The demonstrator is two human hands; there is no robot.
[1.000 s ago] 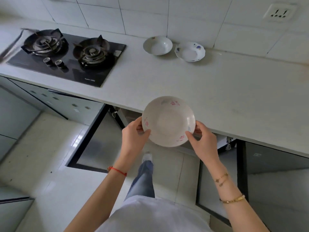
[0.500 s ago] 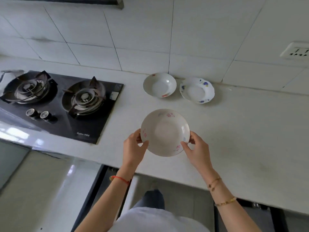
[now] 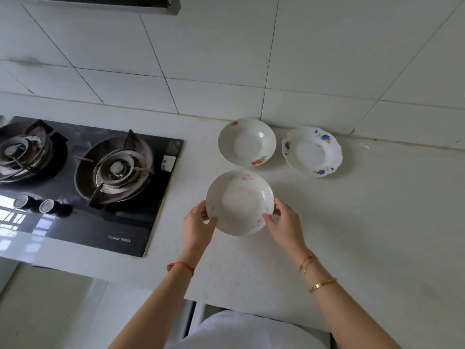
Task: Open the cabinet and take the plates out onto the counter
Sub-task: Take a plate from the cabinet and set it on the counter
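Plate status: we have the round white glazed ceramic plate with faint pink flowers [image 3: 239, 202] pinched at its rim from both sides, over the pale speckled stone table [image 3: 377, 222]. Can't tell if it touches the surface or sits just above.

Left hand [image 3: 198, 226]: grip closed on the left rim, thumb on top, fingers under. Thin red cord bracelet [image 3: 181, 266] on that wrist.
Right hand [image 3: 285, 224]: grip closed on the right rim, thumb on the inner lip, fingers curled behind. Two thin gold metal bracelets [image 3: 314, 273] on that wrist.
Both forearms reach up from the bottom edge, converging on the plate.

Behind it, near the glossy white tiled wall [image 3: 226, 59]: a round white deep ceramic plate with red-orange flowers [image 3: 247, 142], and just beside it, to the right, a scallop-edged white ceramic plate with blue flowers [image 3: 312, 151]. Both flat on the table, apart from each other and from the held plate.

Left: a black glass two-burner gas hob [image 3: 88, 187], set into the table, with metal pan supports and two round knobs.
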